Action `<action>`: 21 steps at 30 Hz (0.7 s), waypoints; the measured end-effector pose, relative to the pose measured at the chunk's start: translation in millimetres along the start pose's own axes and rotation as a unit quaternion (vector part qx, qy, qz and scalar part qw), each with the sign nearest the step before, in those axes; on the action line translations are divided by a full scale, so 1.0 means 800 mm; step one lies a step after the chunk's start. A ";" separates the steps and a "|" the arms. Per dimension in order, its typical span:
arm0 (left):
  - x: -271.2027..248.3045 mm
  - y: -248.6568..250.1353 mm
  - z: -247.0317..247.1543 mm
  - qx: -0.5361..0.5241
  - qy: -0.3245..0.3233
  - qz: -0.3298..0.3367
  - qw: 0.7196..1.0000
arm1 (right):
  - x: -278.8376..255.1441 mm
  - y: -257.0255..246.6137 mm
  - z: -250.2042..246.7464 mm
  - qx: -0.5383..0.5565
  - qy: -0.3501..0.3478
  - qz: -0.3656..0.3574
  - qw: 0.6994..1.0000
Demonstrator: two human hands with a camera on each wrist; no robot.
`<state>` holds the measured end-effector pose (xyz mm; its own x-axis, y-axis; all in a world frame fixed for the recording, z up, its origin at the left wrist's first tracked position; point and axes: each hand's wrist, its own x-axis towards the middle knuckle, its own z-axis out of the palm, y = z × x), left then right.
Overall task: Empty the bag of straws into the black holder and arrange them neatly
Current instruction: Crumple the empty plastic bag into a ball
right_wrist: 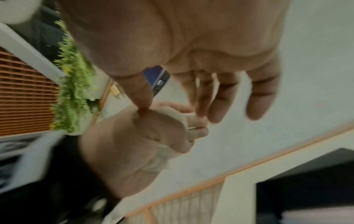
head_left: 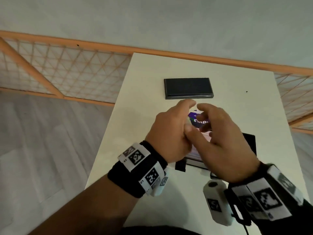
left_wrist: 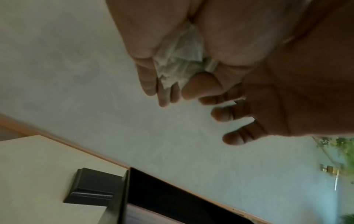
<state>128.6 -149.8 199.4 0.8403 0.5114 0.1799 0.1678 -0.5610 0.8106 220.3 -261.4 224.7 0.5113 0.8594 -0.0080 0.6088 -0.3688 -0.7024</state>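
Both hands work over the black holder: left hand pinches the crumpled clear end of the bag of straws, right hand hovers loose-fingered, gripping nothing. Looks like the emptying step. Next up, probably tipping the bag so straws slide in.

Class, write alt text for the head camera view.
Two hands, left hand and right hand, meet over a white table, holding a purple-printed bag above a black holder. A black lid lies farther back.
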 end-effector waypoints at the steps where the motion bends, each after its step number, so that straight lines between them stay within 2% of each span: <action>1: -0.002 -0.006 -0.007 -0.025 -0.014 -0.027 0.999 | -0.003 -0.009 0.007 -0.008 0.004 -0.033 0.999; 4: -0.012 -0.019 -0.023 -0.118 -0.037 -0.046 0.991 | -0.005 -0.023 0.039 0.057 -0.025 -0.072 0.995; 8: -0.031 -0.029 -0.039 -0.131 -0.039 -0.004 0.991 | 0.007 -0.033 0.061 0.226 -0.053 -0.007 0.973; 11: -0.035 -0.025 -0.039 -0.139 -0.039 0.051 0.988 | 0.002 -0.039 0.069 0.380 -0.080 0.114 0.915; 16: -0.044 -0.002 -0.019 -0.120 -0.061 0.093 0.987 | -0.010 -0.023 0.061 0.554 -0.064 0.238 0.795; 17: -0.043 0.001 -0.014 -0.107 -0.060 0.100 0.987 | -0.014 -0.018 0.057 0.562 -0.063 0.250 0.786; 19: -0.040 0.003 -0.007 -0.077 -0.046 0.104 0.991 | -0.026 -0.004 0.049 0.569 -0.104 0.272 0.769; 21: -0.044 0.003 -0.004 -0.046 -0.033 0.089 0.994 | -0.044 0.027 0.040 0.544 -0.142 0.284 0.777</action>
<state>98.0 -167.2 196.5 0.8855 0.3627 0.2906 -0.0323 -0.5757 0.8170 196.2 -288.0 186.6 0.2620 0.7680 -0.5843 -0.6178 -0.3317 -0.7130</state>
